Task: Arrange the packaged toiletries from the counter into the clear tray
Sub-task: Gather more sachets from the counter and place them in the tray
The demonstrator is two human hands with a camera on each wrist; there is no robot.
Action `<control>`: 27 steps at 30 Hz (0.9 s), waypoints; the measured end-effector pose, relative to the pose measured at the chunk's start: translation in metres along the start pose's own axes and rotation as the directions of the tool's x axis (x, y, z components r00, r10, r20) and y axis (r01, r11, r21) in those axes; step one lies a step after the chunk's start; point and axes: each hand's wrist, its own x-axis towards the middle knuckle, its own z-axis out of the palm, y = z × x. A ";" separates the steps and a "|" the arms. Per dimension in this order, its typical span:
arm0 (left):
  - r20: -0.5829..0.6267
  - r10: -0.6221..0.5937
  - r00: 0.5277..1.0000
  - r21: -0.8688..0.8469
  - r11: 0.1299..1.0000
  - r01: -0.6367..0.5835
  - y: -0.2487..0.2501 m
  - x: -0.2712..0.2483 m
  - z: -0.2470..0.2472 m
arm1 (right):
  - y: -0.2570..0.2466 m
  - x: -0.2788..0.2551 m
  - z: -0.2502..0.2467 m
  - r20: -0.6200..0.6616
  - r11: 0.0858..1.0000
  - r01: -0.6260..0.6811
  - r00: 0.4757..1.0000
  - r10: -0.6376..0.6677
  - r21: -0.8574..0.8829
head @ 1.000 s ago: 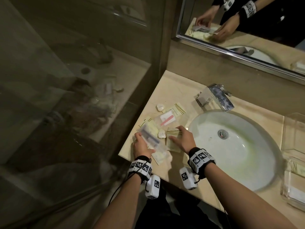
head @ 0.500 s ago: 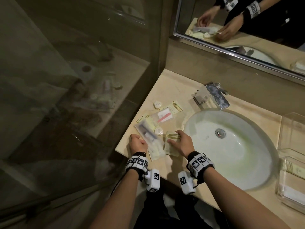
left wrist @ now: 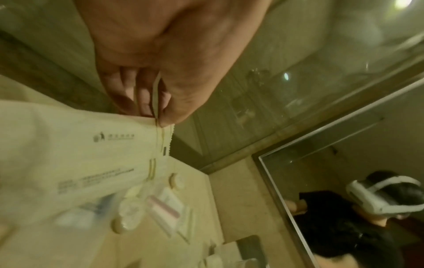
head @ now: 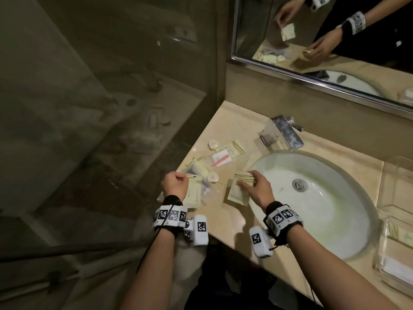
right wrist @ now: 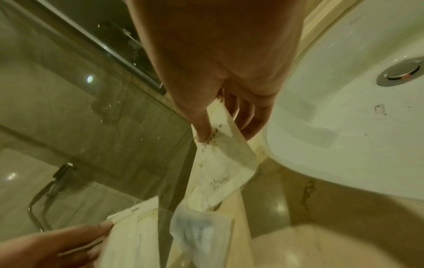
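The counter (head: pixel 225 124) runs along the sink's left side, and the clear tray (head: pixel 400 245) I am filling sits well apart, past the basin (head: pixel 312 198) on my right, a couple of packets already in it. The loose pile still lies on the counter between my hands and the tap: a clear bag with a pink strip (head: pixel 220 159), flat striped sachets and two small round soaps (head: pixel 212 176).

My right hand (head: pixel 257 190) pinches a cream sachet (head: pixel 240 191) by its gold-striped top edge, thumb against fingers, the lower end still near the counter at the basin's rim. My left hand (head: pixel 175 185) pinches a longer cream packet (head: pixel 194 193) at its serrated top corner, so it hangs down.

These feel like nothing: thin, limp and slick film, I judge, so they will flop and could slip. The crimped seam is the stiffest place to hold.

My left packet carries a small figure logo and lines of fine print, too blurred to read.
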 end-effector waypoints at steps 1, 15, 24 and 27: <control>0.002 0.027 1.000 -0.029 0.999 -0.027 0.005 -0.003 0.001 | -0.001 -0.001 -0.006 0.002 0.999 0.002 1.000 -0.002 0.034; 0.593 0.116 0.797 -0.380 0.913 0.150 0.092 -0.105 0.142 | 0.036 -0.042 -0.167 -0.174 0.910 -0.012 0.980 0.092 0.415; 0.785 0.206 0.585 -0.343 0.930 0.133 0.116 -0.195 0.265 | 0.130 -0.113 -0.278 -0.303 0.710 -0.067 0.874 0.381 0.701; 0.834 0.195 0.516 -0.311 0.939 0.148 0.119 -0.223 0.296 | 0.160 -0.135 -0.304 -0.285 0.644 -0.087 0.845 0.452 0.760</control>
